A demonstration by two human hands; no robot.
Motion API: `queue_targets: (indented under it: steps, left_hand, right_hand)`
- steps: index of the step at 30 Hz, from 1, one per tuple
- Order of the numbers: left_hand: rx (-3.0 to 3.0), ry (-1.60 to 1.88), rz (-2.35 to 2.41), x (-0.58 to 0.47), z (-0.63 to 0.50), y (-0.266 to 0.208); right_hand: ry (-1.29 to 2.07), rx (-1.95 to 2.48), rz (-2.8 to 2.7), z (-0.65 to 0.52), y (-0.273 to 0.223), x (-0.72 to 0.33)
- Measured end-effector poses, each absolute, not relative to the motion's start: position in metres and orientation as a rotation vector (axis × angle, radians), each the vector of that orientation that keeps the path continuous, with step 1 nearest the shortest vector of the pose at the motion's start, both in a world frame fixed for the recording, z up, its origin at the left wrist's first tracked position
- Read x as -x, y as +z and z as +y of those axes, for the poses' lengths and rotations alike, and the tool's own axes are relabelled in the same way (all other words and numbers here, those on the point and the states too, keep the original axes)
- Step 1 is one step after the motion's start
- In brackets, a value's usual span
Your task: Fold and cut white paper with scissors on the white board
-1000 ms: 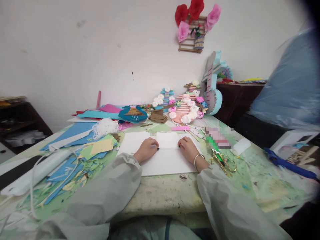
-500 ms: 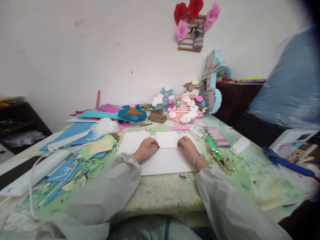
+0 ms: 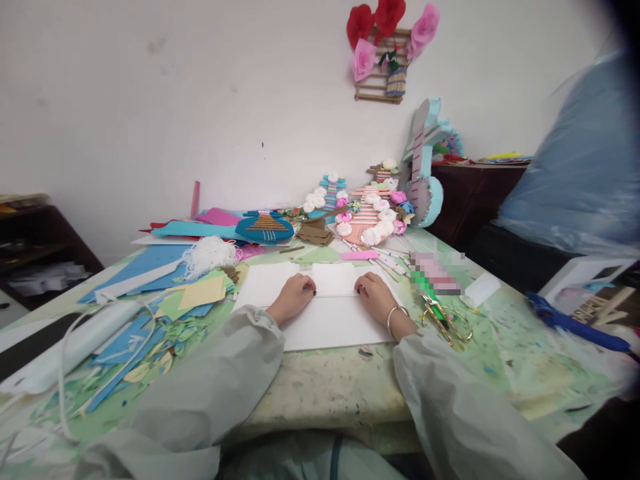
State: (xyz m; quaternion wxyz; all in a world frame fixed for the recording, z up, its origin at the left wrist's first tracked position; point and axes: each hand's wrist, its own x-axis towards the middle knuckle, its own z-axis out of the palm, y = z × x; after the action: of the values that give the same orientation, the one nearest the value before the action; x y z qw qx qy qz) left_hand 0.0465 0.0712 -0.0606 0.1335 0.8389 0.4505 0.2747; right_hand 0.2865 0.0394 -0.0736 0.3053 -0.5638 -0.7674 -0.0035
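Two bare hands in loose grey sleeves rest at the middle of a paint-marked table [image 3: 330,393], seen from the wearer's own head. The left hand [image 3: 294,297] and the right hand [image 3: 376,297] are apart from each other, palms down, fingers curled inward. On each hand the thumb and fingers come close together; whether they pinch anything between them cannot be told. White sheets [image 3: 333,328] lie flat under both hands and in the gap between them, reaching toward the wearer and a little beyond the fingers. A silver-coloured bracelet [image 3: 389,323] circles the right wrist.

Just right of the right hand lie scissors [image 3: 442,325] with gold-coloured loop handles, and farther right, well apart from it, a blue-handled tool [image 3: 580,325].

Left of the left hand is a tangle of white string [image 3: 210,257], with a pale yellow piece of paper [image 3: 203,293] nearer the sleeve, among green and blue scraps.

Beyond the right hand lies a pink strip [image 3: 360,255]. Beyond the left hand, toward the wall, sits a teal oval craft piece [image 3: 265,230] with brown sticks across it. Past the right hand, at the back, stands a pink craft piece [image 3: 367,217] trimmed with white flowers.
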Motion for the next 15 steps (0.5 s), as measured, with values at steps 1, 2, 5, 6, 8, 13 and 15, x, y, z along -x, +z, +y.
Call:
queue_targets:
  steps: [1, 2, 5, 6, 8, 13, 15]
  left_hand:
    - [-2.448, 0.788, 1.308, -0.0471, 0.0706, -0.0596]
    - [-2.461, 0.777, 1.315, -0.0479, 0.0700, -0.0586]
    - [-2.482, 0.731, 1.353, -0.0503, 0.0682, -0.0564]
    - [-2.486, 0.723, 1.368, -0.0510, 0.0677, -0.0562]
    - [-2.499, 0.722, 1.387, -0.0523, 0.0672, -0.0564]
    - [-2.487, 0.747, 1.375, -0.0517, 0.0711, -0.0600]
    - [-2.447, 0.752, 1.367, -0.0495, 0.0746, -0.0615]
  right_hand:
    - [-0.011, 1.489, -2.032, 0.0395, -0.0738, -0.2866]
    - [-0.015, 1.484, -2.031, 0.0397, -0.0742, -0.2868]
    - [-0.032, 1.457, -2.026, 0.0403, -0.0752, -0.2867]
    - [-0.039, 1.446, -2.027, 0.0403, -0.0753, -0.2865]
    - [-0.050, 1.431, -2.037, 0.0399, -0.0748, -0.2856]
    - [-0.044, 1.428, -2.088, 0.0367, -0.0701, -0.2826]
    - [-0.054, 1.429, -2.109, 0.0357, -0.0691, -0.2818]
